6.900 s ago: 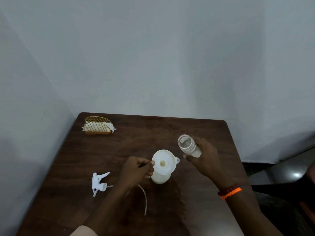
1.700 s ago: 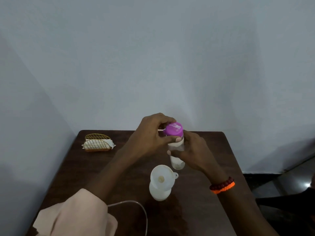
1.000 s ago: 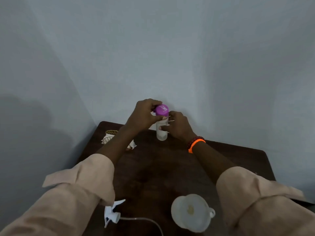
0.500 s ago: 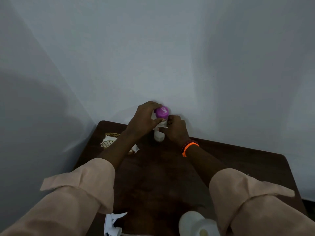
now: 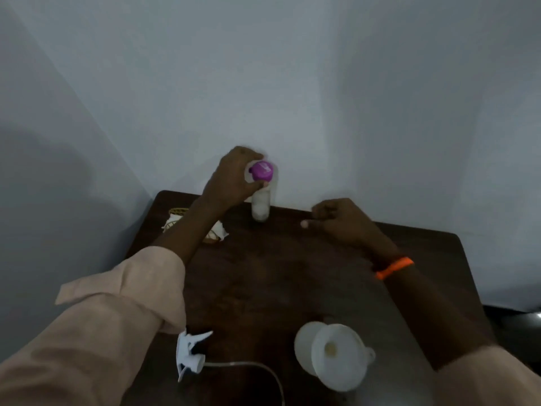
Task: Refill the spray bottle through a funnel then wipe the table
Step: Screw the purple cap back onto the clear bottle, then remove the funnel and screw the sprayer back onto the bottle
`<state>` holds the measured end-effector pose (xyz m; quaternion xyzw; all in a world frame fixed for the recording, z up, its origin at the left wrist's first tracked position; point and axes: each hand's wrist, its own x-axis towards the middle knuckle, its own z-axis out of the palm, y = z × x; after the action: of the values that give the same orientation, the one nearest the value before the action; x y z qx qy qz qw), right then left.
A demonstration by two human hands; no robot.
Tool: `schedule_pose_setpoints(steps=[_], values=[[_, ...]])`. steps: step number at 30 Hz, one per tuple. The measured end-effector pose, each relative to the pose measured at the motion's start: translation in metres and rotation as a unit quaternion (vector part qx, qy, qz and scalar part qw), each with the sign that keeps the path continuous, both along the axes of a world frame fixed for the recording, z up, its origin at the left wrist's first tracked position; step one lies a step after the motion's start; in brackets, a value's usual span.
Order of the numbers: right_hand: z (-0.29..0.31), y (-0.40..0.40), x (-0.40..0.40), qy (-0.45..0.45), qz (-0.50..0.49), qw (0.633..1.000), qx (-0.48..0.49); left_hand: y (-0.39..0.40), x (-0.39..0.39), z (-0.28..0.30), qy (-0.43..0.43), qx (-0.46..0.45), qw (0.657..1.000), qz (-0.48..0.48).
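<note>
A clear refill bottle [image 5: 260, 207] with a purple cap [image 5: 262, 170] stands upright at the far edge of the dark wooden table [image 5: 263, 273], against the wall. My left hand [image 5: 234, 177] grips its top around the cap. My right hand [image 5: 341, 219] hovers to the right of the bottle, apart from it, fingers curled and holding nothing. Near me, a white funnel [image 5: 336, 354] sits in the mouth of the white spray bottle [image 5: 304, 344]. The white trigger sprayer head [image 5: 188, 351] lies on the table to its left, its thin tube [image 5: 263, 373] curving right.
A gold wire basket with white tissue [image 5: 215, 230] sits at the far left corner, partly behind my left forearm. Grey walls close off the table at the back and the left. Its right edge borders a dark floor [image 5: 512, 320].
My right hand has let go of the refill bottle and moved right. The bottle now stands on the table at the wall, held only by my left hand. The camera tilted down.
</note>
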<state>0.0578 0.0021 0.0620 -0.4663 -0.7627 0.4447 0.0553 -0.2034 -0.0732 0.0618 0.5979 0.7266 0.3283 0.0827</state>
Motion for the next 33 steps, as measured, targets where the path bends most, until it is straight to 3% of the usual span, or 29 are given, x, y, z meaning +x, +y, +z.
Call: schedule_pose_setpoints(steps=[2, 4, 9, 12, 16, 33], values=[[0.013, -0.023, 0.052, 0.015, -0.033, 0.999, 0.012, -0.019, 0.017, 0.013, 0.009, 0.040, 0.998, 0.051], [0.021, -0.056, 0.100, 0.020, -0.069, 0.997, 0.006, -0.051, 0.047, 0.021, -0.046, 0.066, 0.992, 0.099], [0.006, -0.140, 0.168, 0.037, -0.147, 0.985, -0.081, -0.156, 0.160, 0.004, -0.274, -0.148, 0.950, 0.038], [-0.005, -0.172, 0.171, 0.088, -0.175, 0.973, -0.119, -0.190, 0.198, -0.012, -0.347, -0.174, 0.920, 0.058], [-0.007, -0.195, 0.161, 0.147, -0.173, 0.966, -0.121, -0.207, 0.218, -0.017, -0.338, -0.157, 0.921, 0.111], [0.000, -0.203, 0.149, 0.219, -0.209, 0.948, -0.093, -0.206, 0.220, -0.006, -0.356, -0.119, 0.920, 0.113]])
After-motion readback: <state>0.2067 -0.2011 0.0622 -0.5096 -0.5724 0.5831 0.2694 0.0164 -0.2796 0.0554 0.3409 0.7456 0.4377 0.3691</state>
